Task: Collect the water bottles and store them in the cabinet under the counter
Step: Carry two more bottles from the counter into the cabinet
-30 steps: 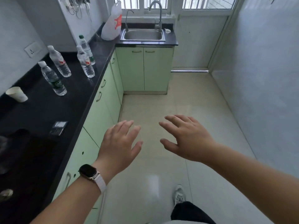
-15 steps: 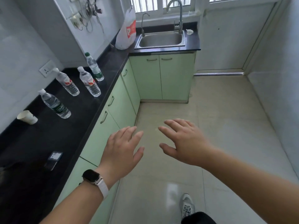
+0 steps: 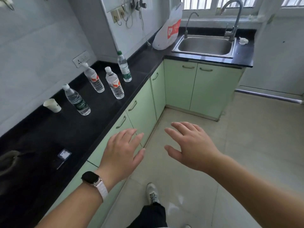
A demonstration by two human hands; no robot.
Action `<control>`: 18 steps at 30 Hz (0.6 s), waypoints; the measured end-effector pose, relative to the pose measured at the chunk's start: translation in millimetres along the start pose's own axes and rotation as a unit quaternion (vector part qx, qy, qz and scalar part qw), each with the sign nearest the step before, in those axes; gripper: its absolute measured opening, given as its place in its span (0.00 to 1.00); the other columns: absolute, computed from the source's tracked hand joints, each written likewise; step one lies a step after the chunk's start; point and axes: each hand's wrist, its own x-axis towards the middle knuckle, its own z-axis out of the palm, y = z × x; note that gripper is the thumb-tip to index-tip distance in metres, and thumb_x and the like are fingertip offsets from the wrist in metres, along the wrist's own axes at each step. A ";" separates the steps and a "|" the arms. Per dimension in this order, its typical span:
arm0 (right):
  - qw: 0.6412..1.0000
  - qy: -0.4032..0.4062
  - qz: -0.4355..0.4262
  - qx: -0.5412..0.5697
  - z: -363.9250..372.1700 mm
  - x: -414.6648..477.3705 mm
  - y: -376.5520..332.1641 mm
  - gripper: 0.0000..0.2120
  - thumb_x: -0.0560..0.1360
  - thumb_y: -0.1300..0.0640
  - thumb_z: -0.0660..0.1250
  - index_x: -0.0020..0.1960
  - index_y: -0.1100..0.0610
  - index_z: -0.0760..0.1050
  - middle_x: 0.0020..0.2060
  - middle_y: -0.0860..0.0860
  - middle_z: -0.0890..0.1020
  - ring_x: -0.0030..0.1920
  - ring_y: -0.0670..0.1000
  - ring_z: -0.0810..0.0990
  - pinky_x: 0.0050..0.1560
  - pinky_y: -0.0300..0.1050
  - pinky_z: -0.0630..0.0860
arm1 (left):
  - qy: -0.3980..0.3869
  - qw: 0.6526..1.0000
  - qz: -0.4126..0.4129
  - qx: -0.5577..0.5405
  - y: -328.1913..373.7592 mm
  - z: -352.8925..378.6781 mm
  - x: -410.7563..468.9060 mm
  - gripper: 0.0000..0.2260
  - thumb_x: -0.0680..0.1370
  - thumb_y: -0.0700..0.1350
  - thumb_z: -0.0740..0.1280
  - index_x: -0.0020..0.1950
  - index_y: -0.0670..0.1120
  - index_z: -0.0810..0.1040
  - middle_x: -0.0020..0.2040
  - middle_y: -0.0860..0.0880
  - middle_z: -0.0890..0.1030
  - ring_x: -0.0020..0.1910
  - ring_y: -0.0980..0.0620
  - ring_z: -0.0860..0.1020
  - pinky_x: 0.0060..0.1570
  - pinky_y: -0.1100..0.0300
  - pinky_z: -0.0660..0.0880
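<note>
The left hand and the right hand hover side by side, fingers spread wide, holding nothing. Four water bottles stand upright on the black counter, beyond and left of the left hand, above the green cabinet doors.

Black smartwatch white band, black trousers, white sneaker.

Clear plastic water bottles on glossy black counter, brushed steel sink
</note>
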 end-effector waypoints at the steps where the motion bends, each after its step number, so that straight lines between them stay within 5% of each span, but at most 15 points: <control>1: 1.000 -0.003 -0.008 -0.001 3.2 10.4 1.6 0.27 0.75 0.37 0.58 0.66 0.52 0.76 0.62 0.53 0.79 0.62 0.57 0.77 0.62 0.52 0.72 | -0.004 1.000 -0.006 -0.001 -6.5 5.2 5.5 0.21 0.78 0.56 0.60 0.65 0.46 0.79 0.63 0.44 0.79 0.63 0.42 0.77 0.60 0.44 0.74; 18: 0.997 -0.063 -0.032 -0.026 47.4 266.9 4.1 0.28 0.76 0.35 0.53 0.69 0.49 0.72 0.66 0.52 0.77 0.66 0.57 0.74 0.65 0.54 0.70 | -0.001 0.995 -0.098 -0.007 -203.3 69.3 146.4 0.22 0.76 0.55 0.61 0.63 0.44 0.81 0.61 0.40 0.81 0.62 0.37 0.78 0.58 0.40 0.75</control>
